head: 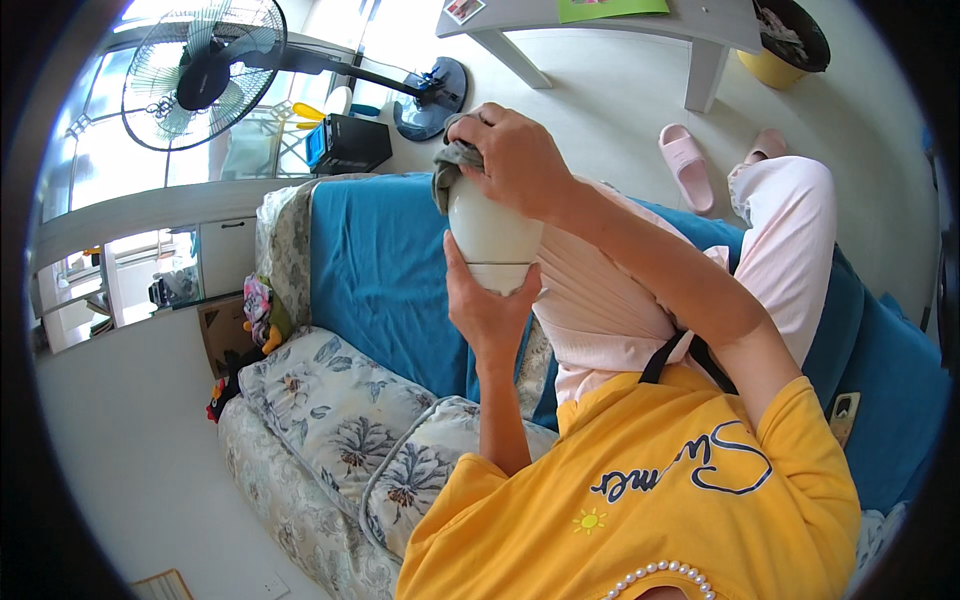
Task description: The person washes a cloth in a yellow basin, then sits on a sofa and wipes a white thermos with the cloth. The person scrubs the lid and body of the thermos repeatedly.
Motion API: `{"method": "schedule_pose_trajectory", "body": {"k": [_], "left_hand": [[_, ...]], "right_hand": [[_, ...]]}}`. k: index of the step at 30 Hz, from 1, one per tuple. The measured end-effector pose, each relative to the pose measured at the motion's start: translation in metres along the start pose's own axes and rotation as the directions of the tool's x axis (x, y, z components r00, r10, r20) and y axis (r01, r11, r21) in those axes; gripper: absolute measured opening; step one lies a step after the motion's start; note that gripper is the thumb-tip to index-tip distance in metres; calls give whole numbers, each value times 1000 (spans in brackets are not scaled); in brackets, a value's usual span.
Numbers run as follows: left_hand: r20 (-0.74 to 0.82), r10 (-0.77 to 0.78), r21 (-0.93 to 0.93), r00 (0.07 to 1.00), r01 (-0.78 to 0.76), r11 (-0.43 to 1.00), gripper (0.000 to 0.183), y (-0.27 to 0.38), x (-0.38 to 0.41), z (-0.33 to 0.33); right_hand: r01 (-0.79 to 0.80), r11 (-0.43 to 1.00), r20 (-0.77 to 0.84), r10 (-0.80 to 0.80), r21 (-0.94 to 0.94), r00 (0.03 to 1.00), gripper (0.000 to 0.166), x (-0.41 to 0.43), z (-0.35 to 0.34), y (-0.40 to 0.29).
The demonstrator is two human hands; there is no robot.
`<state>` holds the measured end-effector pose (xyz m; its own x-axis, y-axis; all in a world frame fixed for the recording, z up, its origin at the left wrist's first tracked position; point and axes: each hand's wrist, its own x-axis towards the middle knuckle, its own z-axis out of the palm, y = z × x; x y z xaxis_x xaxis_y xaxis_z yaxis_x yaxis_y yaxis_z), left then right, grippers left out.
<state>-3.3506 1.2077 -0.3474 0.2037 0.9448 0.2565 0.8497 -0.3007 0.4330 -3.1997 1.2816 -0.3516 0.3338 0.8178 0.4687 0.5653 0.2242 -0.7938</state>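
My left hand grips a glossy off-white, vase-shaped vessel from below, thumb and fingers around its narrower base. A thin dark seam runs around the vessel just above that grip. At the vessel's far end, my right hand presses a crumpled grey-green cloth against the surface. The cloth drapes over the vessel's left side, and together with the right hand it hides the far end. Both hands are above the sofa seat, left of my legs in pink trousers.
I sit on a sofa with a blue cover and floral cushions. A phone lies at right. Beyond stand a pedestal fan, a black box-shaped unit, a white table and a yellow bin. A pink slipper is on the floor.
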Motion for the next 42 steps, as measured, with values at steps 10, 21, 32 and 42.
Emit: {"method": "schedule_pose_trajectory", "body": {"k": [10,21,32,42], "left_hand": [[225,-92,-546,970,204,813,76,-20,8,19],[232,-39,-519,972,158,840,84,-14,15,31],[466,-216,-748,858,513,421,71,-38,15,26],[476,-169,-803,863,505,317,67,-51,18,32]], "right_hand": [[255,966,8,-255,-40,967,34,-44,-6,-6],[56,975,-148,-89,-216,985,26,14,-6,48],[331,942,48,-333,52,942,29,-77,3,-3],[176,984,-183,-170,17,968,27,10,2,33]]}}
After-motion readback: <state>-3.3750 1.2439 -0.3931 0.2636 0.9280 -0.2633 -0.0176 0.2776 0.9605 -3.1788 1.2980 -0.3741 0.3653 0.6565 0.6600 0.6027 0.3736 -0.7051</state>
